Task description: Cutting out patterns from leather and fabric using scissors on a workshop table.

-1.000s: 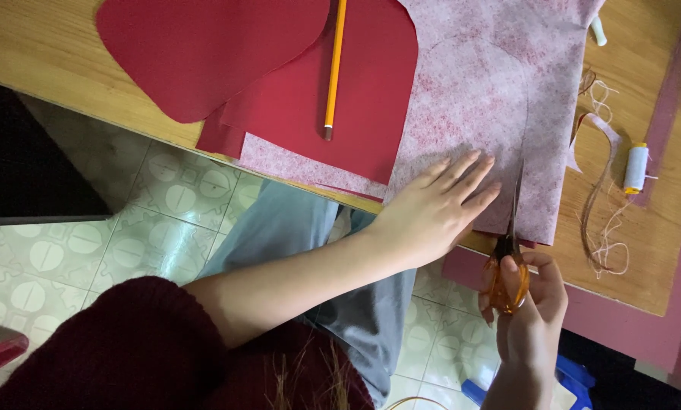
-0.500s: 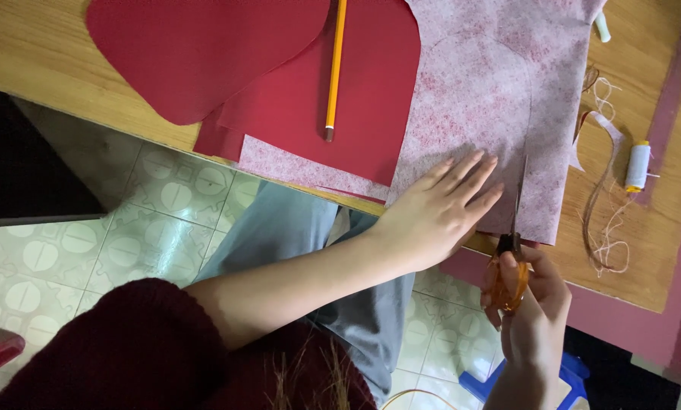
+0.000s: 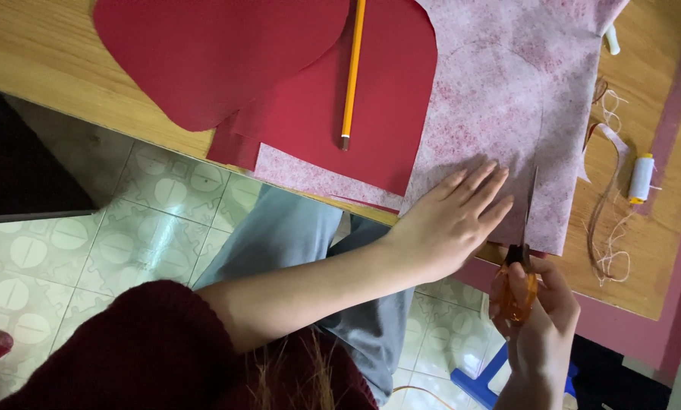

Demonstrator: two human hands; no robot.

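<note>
While the right hand (image 3: 541,315) grips orange-handled scissors (image 3: 521,266), blades entering the pink mottled fabric (image 3: 507,99) at the tabletop's near edge, the left hand (image 3: 450,220) lies flat and spread beside them — best kept pressing close, fingers clear.

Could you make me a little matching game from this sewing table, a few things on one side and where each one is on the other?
Things:
1. pencil
2. scissors
3. thread spool
4. left hand

Places:
A. lying alone on the bare wooden table, far right
B. pressed flat on the pink fabric
C. lying on the red sheets
D. held in the right hand, blades in the fabric's edge

Pairs: 1-C, 2-D, 3-A, 4-B
</note>
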